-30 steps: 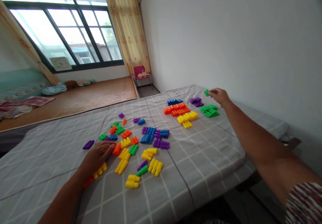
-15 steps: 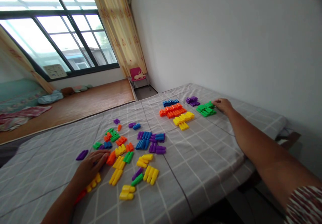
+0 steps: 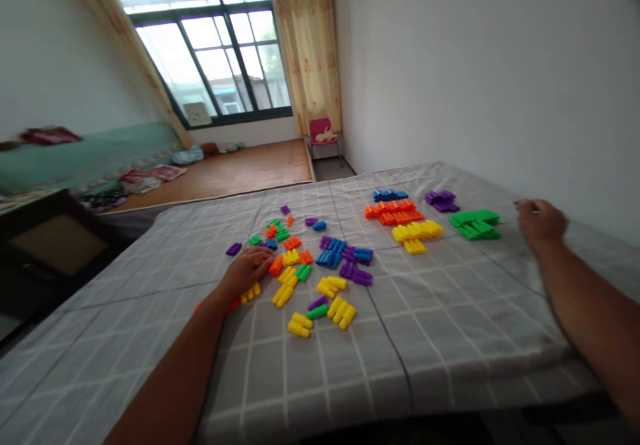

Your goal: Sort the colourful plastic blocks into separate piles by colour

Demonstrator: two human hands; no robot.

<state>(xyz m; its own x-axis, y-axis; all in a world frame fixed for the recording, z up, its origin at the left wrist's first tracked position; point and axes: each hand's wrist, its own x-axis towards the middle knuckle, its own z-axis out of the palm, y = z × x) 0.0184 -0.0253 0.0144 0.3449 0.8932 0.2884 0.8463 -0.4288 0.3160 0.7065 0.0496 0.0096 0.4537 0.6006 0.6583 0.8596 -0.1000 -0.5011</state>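
Observation:
My left hand point(image 3: 249, 270) lies palm down at the left edge of the scattered plastic blocks. Its fingers are stretched out, the tips touching an orange block point(image 3: 276, 266). A yellow block point(image 3: 251, 292) shows just below that hand, partly covered. On the right, my right hand point(image 3: 543, 222) is beside the group of green blocks point(image 3: 475, 225), apart from them. Its fingers are curled in, and I see nothing in them. Sorted by colour near the green group are yellow blocks point(image 3: 417, 232), orange blocks point(image 3: 395, 212), blue blocks point(image 3: 390, 195) and purple blocks point(image 3: 442, 200).
A grey checked cloth point(image 3: 450, 338) covers the table. Mixed purple and blue blocks point(image 3: 345, 255) lie mid-table, with loose yellow blocks point(image 3: 341, 312) nearer me. A white wall point(image 3: 475, 65) borders the right side. Beyond stand a wooden platform point(image 3: 250, 172) and a pink chair point(image 3: 320, 128).
My right hand has drawn away from the green blocks to the right. My left hand keeps its place among the blocks. The whole view has turned left.

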